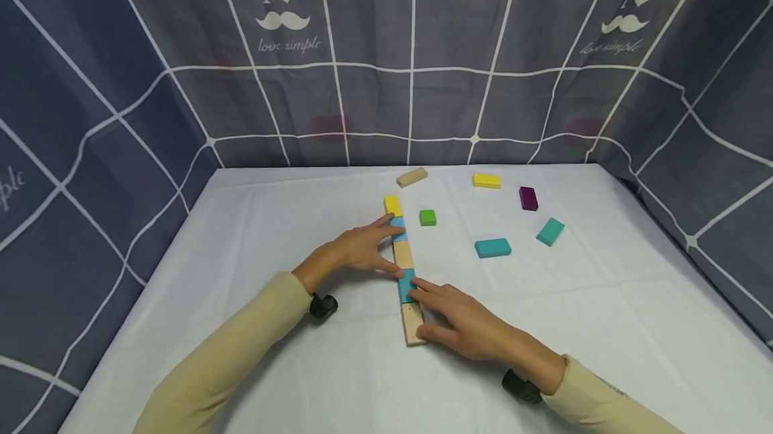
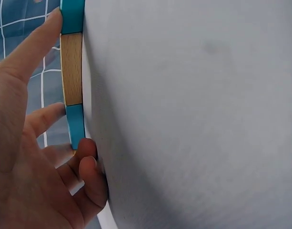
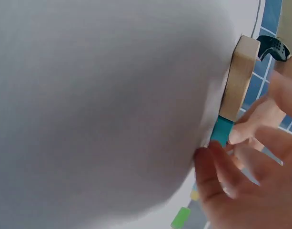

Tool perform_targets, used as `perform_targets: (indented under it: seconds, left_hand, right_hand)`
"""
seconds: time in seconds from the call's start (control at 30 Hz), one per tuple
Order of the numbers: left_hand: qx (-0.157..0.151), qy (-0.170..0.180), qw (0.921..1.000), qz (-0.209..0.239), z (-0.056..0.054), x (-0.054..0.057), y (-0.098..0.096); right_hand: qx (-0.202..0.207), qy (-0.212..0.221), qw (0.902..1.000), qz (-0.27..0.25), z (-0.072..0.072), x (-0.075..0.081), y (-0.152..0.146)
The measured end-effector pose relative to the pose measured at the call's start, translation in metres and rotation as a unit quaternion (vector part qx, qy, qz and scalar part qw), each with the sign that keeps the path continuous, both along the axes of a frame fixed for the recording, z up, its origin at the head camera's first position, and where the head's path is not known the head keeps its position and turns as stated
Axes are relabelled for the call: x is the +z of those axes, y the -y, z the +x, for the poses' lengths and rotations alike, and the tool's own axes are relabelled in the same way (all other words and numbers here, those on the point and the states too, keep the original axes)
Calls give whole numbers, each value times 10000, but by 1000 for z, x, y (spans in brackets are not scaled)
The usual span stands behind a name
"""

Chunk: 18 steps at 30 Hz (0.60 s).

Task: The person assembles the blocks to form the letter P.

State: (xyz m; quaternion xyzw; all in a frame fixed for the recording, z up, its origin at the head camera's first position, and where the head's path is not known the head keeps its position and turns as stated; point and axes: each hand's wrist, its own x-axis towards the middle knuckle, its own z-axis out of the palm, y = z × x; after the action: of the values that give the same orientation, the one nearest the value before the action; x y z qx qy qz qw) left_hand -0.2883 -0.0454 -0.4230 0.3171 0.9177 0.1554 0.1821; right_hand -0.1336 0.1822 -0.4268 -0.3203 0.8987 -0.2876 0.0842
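A straight row of blocks runs away from me in the head view. From far to near it has a yellow block (image 1: 392,204), a light blue block (image 1: 398,222), a wooden block (image 1: 402,256), a teal block (image 1: 406,292) and another wooden block (image 1: 412,321). My left hand (image 1: 362,247) rests along the left side, its fingertips at the light blue block and its thumb on the teal one. From the right, my right hand (image 1: 468,323) touches the teal block with its fingertips, while its thumb lies against the nearest wooden block. Both hands have their fingers spread and relaxed.
Right of the row lie a green block (image 1: 427,218), two teal blocks (image 1: 492,247), a purple block (image 1: 528,198) and a yellow block (image 1: 486,180). Another wooden block (image 1: 412,177) lies near the far edge. A dark checked curtain (image 1: 374,102) surrounds the white table (image 1: 272,367).
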Motion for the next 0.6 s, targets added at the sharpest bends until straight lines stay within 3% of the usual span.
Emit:
perform_targets:
  seconds: [0.17,0.27,0.43,0.6]
  left_hand:
    - [-7,104,9999,51,-1,-1,1]
    - [29,139,9998,107,0,-1,1]
    - [87,139,9999,32,-1,0,1]
    - [53,142,9999,48,-1,0,0]
  right_hand:
    - [-103,-196,9993,-300,-14,10,-2]
    - [-363,-444,9979,-302,-37,22,-2]
    - [-1004,-990,9896,-282,-105,38,-4]
    - [-1732,-942,9804,-29,-172,41,-3]
